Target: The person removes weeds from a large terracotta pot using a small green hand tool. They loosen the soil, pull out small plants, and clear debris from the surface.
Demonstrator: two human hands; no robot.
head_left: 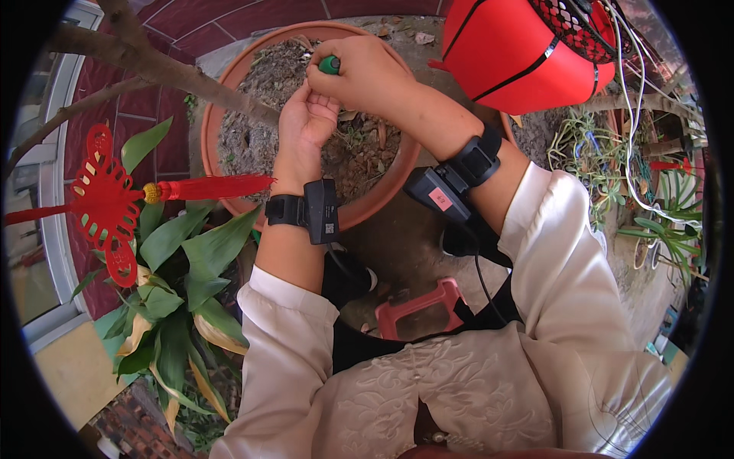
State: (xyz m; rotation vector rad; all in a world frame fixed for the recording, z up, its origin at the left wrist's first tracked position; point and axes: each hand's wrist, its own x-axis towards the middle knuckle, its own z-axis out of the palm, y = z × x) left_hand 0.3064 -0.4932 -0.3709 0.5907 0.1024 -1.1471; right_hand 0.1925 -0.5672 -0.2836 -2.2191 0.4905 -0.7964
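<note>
My right hand (pixel 364 74) is closed around a green handle (pixel 329 65), whose end pokes out by the thumb. The rest of that tool is hidden, so its kind cannot be told. Just below, my left hand (pixel 312 117) is turned palm up with its fingers partly curled. Its thumb and fingertips reach up against the right hand, and whether they pinch anything is hidden. Both hands are above the soil (pixel 252 143) in a round terracotta-coloured pot (pixel 211 166). A thin tree trunk (pixel 229 94) slants into this pot from the upper left.
A red lantern (pixel 504 57) hangs at the upper right beside white cables (pixel 633 132). On the left are a red knot ornament (pixel 106 203) with a tassel and a broad-leaved plant (pixel 172 298). Below the pot stands a pink plastic stool (pixel 395 315). Potted plants (pixel 596 149) line the right.
</note>
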